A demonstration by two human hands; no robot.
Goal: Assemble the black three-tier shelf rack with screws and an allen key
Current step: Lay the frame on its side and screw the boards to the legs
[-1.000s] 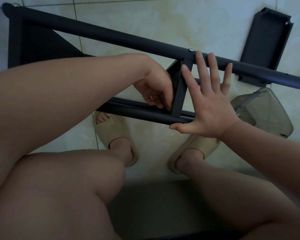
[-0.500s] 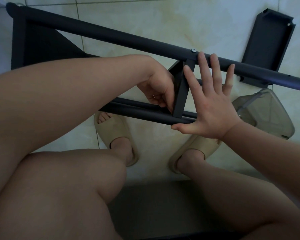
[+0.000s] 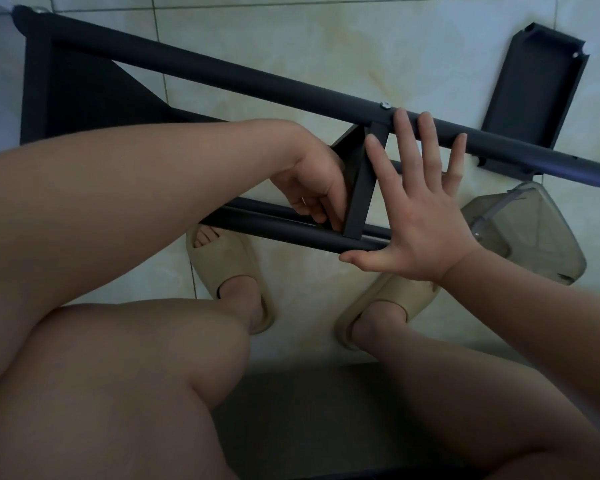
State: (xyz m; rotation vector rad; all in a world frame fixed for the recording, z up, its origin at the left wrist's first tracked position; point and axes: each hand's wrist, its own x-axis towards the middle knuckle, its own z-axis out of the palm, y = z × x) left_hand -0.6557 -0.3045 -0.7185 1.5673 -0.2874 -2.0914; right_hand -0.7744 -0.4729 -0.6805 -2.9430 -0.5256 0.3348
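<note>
So the black rack point(image 3: 77, 109) is lying on its side on the tiled floor point(image 3: 326, 39), stretching from the upper left of the frame to the middle right. The person is sitting right over it, knees at the bottom of the shot.

The upper pole point(image 3: 243, 81) runs diagonally down to the right, with a silver screw point(image 3: 384, 105) sitting in it right where a shelf edge point(image 3: 361, 192) meets it. That shelf edge crosses down to the lower pole point(image 3: 274, 230) in the middle of the frame.

The right hand point(image 3: 423, 230) is flat and wide open just right of that shelf edge. Its fingers point(image 3: 407, 140) are spread, with the tips up on the upper pole and the thumb lying along the lower pole.

The left hand point(image 3: 312, 185) comes in from the left and is tucked in on the other side of the shelf edge, down by the corner where it meets the lower pole. Its fingers are curled in tight there, but I honestly can't tell whether they're pinching a key, a screw, or nothing, because it's hidden.

A loose shelf panel point(image 3: 534, 91) lies on the floor in the upper right, partly under the end of the upper pole. A clear plastic container point(image 3: 541, 237) sits just below that at the right edge. Beige slippers point(image 3: 222, 268) are on both feet, under the lower pole.
</note>
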